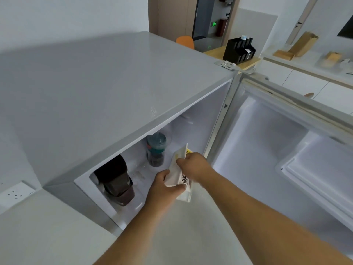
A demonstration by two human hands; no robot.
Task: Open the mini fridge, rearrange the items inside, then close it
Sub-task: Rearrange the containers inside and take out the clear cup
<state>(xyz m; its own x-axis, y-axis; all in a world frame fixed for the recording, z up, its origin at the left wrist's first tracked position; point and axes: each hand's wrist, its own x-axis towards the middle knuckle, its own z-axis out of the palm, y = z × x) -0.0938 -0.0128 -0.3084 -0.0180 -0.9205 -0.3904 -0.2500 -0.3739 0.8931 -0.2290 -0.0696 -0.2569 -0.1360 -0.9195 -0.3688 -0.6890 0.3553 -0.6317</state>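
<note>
The grey mini fridge (pixel 107 88) stands open, its door (pixel 286 142) swung out to the right. Both hands hold a white pouch with black lettering and a yellow patch (pixel 182 181) at the fridge mouth. My left hand (pixel 164 185) grips its lower part, my right hand (pixel 193 163) pinches its upper edge. Inside, a clear bottle with a teal band and dark liquid (pixel 156 148) stands at the back. A dark brown container (pixel 116 180) leans at the left side of the cavity.
A white door shelf (pixel 322 180) juts from the open door on the right. A wall socket (pixel 16 193) sits low on the left. Behind the fridge are a black organiser (pixel 239 50) on a wooden counter and an orange chair (pixel 185 42).
</note>
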